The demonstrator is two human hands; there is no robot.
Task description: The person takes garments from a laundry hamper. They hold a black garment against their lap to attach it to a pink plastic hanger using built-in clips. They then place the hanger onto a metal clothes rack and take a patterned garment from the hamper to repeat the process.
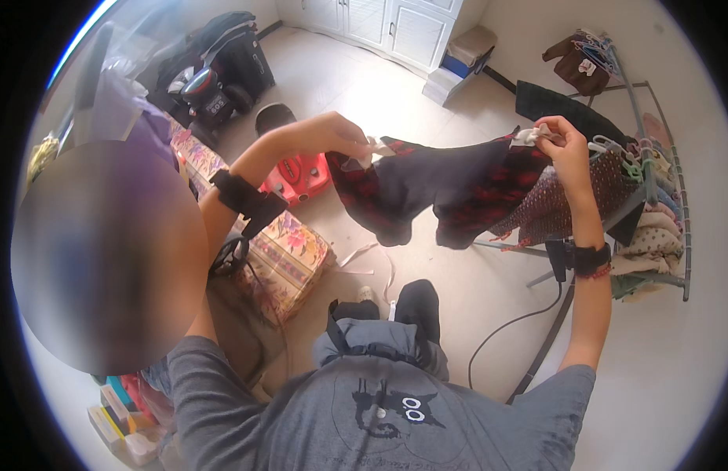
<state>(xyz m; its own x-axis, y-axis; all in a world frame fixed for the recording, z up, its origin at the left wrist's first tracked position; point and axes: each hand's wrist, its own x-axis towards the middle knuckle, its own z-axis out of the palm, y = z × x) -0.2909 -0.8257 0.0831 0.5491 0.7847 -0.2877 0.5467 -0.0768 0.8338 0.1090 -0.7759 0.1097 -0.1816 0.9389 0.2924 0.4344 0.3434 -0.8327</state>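
Observation:
A black garment [434,176] with red-patterned sides hangs spread out in the air before me. Two short leg-like parts form its lower edge. My left hand [343,136] pinches a white piece of cloth [377,152] at its upper left corner. At the opposite upper corner, my right hand [564,141] grips another white piece of cloth [525,137]. Between the hands the top edge sags slightly. Each wrist wears a black strapped device, and a cable runs from the right one.
A metal clothes rack [651,171] with hung clothes stands close at right. A floral padded seat [293,253] and a red ride-on toy [299,176] lie left. White cabinets [367,20] and stacked boxes [458,65] line the back. A ribbon [390,271] trails on the floor.

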